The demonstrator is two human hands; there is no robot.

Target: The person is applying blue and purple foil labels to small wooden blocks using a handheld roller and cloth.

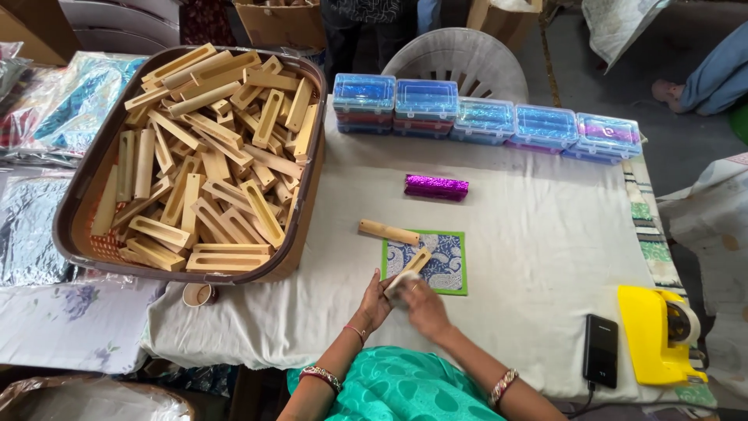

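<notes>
Where the cloth-covered table (530, 257) meets the person's lap, both hands work close together at its near edge; the left hand (375, 300) curls its fingers around the near end of a pale wooden piece (414, 262), which slants up and away over a green-bordered patterned sheet (440, 265); the right hand (421, 306) is closed over something pale and blurred at that same end, what exactly it pinches I cannot tell; a second wooden piece (387, 231) lies flat just beyond the sheet's far left corner, apart from the hands; a purple foil-wrapped bar (436, 187) sits farther back, mid-table; a large brown basket (78, 195) heaped with similar wooden pieces stands at the left; a row of clear plastic boxes (483, 118) lines the far edge; a black phone (601, 349) and a yellow tape dispenser (653, 335) lie near the right.
</notes>
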